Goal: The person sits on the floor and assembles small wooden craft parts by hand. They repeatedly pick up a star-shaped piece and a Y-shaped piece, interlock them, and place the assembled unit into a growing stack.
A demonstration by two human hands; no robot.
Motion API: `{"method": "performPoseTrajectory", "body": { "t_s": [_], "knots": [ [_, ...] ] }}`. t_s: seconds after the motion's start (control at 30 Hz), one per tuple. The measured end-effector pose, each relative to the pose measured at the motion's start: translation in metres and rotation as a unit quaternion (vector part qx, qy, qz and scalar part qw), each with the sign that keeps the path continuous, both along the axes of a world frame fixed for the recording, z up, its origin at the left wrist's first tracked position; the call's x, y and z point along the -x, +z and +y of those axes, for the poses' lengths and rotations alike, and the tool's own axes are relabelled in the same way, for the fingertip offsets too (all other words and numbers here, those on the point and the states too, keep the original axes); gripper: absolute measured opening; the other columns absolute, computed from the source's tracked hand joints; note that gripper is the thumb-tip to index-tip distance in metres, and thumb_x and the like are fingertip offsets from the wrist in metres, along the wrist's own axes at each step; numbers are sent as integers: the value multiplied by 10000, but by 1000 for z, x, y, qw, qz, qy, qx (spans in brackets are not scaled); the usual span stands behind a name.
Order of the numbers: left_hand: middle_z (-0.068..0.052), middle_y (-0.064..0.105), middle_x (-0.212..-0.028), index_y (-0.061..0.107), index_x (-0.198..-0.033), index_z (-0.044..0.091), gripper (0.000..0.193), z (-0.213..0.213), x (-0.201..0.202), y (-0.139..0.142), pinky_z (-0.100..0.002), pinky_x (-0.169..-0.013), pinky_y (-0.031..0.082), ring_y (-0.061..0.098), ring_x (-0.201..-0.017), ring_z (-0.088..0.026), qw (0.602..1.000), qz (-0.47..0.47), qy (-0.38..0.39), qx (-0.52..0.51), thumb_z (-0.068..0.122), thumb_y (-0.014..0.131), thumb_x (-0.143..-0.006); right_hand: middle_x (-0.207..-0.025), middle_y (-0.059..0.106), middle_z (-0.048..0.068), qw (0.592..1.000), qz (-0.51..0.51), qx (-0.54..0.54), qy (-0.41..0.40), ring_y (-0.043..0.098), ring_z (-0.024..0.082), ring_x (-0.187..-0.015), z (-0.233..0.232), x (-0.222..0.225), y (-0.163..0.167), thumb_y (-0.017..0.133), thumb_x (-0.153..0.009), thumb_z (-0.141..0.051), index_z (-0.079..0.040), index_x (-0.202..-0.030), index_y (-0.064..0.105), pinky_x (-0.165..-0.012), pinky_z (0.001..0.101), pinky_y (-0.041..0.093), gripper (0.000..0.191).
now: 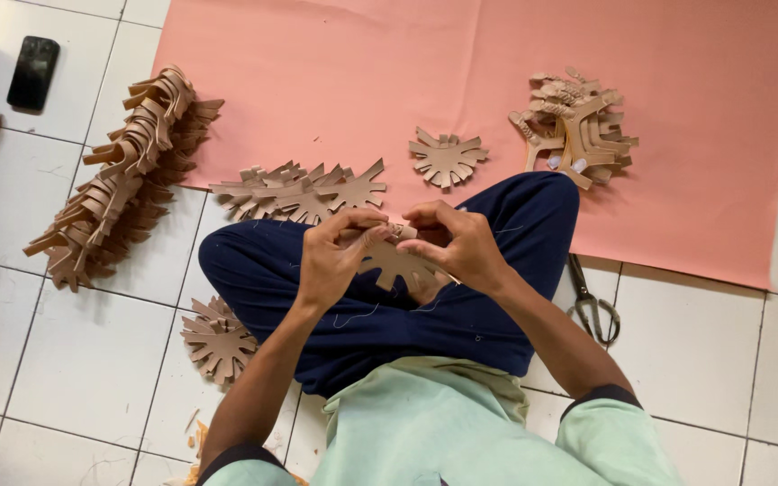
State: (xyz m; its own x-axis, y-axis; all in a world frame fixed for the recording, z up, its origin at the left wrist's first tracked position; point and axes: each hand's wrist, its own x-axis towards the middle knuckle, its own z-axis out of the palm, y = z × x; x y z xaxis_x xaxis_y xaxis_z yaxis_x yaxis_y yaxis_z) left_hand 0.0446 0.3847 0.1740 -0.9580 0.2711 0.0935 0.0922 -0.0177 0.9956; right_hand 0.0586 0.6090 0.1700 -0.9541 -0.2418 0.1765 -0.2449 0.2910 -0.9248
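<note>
Partly hidden tan cutout [398, 261], seemingly pinched, both hands

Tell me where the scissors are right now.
In the head view, the scissors lie on the white tiled floor on the person's right, beside the knee, just below the pink paper sheet's edge.

tan leather cutout [398, 261], salmon-pink paper sheet [317, 72]

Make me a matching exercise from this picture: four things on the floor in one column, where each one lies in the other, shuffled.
1. black phone
2. metal scissors
3. single tan star-shaped leather cutout
4. long stack of tan leather strips

A. on the pink paper sheet, above the knees
B. top left corner, on white tile
C. on tile by the person's right knee
D. left of the paper, running diagonally

Pairs: 1-B, 2-C, 3-A, 4-D
</note>
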Motion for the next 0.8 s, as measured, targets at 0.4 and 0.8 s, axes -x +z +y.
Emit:
{"method": "performPoseTrajectory", "body": {
  "t_s": [0.4,0.8],
  "knots": [
    [-56,779,-873,756,-1039,-4,150,3,3,8,-196,-668,561,692,-787,-61,997,1,59,57,66,802,-914,-1071,799,95,998,22,-8,51,689,79,-784,8,7,7,789,-901,-106,-59,-1240,733,-688,239,556,347],
    [-118,791,-976,686,-1133,-38,293,3,11,10,-263,-809,643,772,-905,-149,999,-25,-33,0,63,808,-887,-1081,799,96,997,15,-31,72,716,84,-835,10,11,11,765,-920,-115,-62,-1274,717,-735,237,572,361]
  ]
}}
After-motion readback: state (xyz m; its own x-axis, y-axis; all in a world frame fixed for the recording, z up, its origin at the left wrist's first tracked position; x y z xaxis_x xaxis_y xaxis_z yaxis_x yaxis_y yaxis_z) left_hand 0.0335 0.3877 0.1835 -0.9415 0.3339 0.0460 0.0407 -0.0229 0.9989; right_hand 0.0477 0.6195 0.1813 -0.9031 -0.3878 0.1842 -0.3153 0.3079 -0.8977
